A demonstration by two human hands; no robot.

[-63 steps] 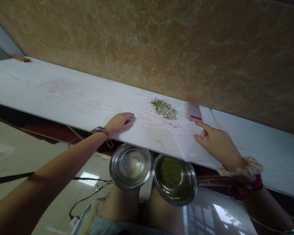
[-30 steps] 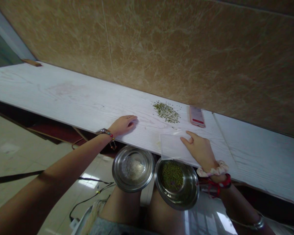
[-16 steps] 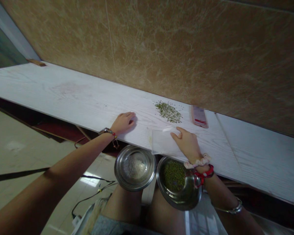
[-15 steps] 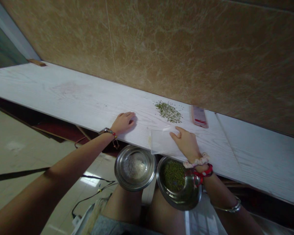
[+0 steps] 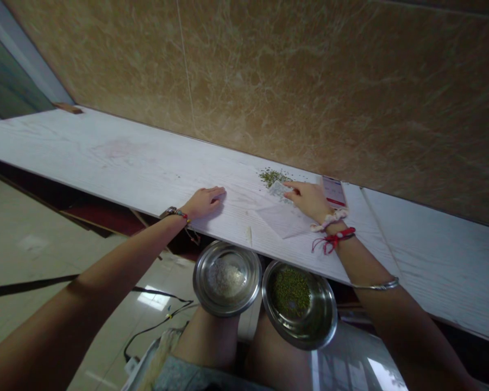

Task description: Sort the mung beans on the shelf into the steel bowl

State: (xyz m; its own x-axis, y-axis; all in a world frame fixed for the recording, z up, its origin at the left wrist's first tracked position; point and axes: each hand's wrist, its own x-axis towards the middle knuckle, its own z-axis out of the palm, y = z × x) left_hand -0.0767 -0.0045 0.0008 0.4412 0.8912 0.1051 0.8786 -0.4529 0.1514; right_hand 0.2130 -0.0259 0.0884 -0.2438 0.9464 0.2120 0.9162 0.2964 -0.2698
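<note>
A gap parts left hand (image 5: pixel 204 202) and green grains (image 5: pixel 270 176), wall (image 5: pixel 244 81) behind

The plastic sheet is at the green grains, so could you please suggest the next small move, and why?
I would probably bring the left hand over to steady the plastic sheet's near end. Only the right hand pinches it, by the green grains, while its near end lies loose on the white board and the left hand rests nearby, empty.

Indoor room — exact kind unclear — marbled wall (image 5: pixel 269 81) at twelve o'clock, white wood-grain counter (image 5: pixel 146 157) across the centre, glossy tiled floor (image 5: pixel 24 271) at eight.
</note>
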